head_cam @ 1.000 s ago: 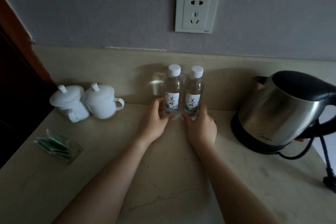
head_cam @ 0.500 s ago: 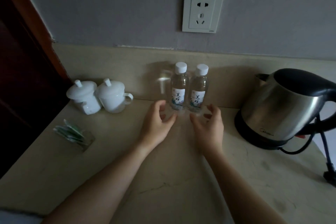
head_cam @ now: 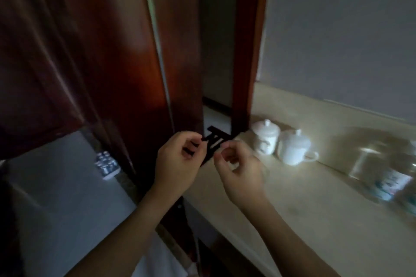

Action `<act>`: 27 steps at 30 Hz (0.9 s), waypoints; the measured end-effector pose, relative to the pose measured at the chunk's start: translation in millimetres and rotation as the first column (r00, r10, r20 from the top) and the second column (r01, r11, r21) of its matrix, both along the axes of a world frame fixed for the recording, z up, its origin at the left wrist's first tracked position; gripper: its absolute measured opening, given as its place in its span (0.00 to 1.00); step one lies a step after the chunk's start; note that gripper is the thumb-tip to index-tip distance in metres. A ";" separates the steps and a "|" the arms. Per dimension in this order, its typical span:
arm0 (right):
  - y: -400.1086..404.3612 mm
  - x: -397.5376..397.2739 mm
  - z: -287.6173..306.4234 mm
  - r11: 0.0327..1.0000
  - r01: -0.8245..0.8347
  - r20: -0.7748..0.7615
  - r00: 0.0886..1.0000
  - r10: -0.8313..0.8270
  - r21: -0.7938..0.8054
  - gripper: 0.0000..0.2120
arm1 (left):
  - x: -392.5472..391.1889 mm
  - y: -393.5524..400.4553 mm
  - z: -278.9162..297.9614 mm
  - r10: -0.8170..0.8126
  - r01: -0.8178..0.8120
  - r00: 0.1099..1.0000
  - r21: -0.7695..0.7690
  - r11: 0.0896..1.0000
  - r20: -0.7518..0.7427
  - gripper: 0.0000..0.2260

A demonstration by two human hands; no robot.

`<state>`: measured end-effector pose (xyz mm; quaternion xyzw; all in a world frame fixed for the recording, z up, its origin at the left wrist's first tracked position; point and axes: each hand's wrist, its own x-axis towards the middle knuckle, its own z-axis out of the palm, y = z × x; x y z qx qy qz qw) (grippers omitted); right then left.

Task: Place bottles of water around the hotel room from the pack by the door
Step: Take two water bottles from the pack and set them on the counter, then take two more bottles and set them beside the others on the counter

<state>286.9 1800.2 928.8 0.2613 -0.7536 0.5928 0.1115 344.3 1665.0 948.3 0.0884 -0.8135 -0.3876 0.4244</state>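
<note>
Two placed water bottles (head_cam: pixel 382 177) stand on the beige counter (head_cam: pixel 315 209) at the far right, heavily blurred. The pack of water bottles (head_cam: pixel 106 165) sits on the grey floor at the left, beside the dark wooden door, seen from above with its caps showing. My left hand (head_cam: pixel 177 159) and my right hand (head_cam: pixel 238 168) hang in the air near the counter's left end. Their fingers are loosely curled and hold nothing. Both hands are well apart from the bottles and from the pack.
Two white lidded cups (head_cam: pixel 281 144) stand on the counter by the wall. A dark red wooden door (head_cam: pixel 101 51) and its frame (head_cam: pixel 245 51) fill the left and middle. A black object (head_cam: pixel 215 139) lies low behind my hands.
Both hands have let go of the two bottles and drawn back. The view has swung left, so the bottles are now at the right edge and the door and pack have come into sight.
</note>
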 end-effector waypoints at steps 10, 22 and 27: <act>-281.0 114.1 13.6 0.827 -0.552 0.058 0.834 0.549 0.103 0.12 | 176.3 -238.6 5.8 0.468 -0.475 0.880 0.123 0.872 0.079 0.10; -465.5 150.8 -19.6 0.753 -0.652 0.174 0.754 0.633 0.090 0.12 | 239.3 -401.8 -30.3 0.569 -0.595 0.803 0.182 0.783 0.175 0.06; -543.4 119.5 -38.5 0.742 -0.669 0.240 0.729 0.641 0.048 0.09 | 213.9 -475.0 -41.2 0.575 -0.611 0.790 0.183 0.771 0.212 0.08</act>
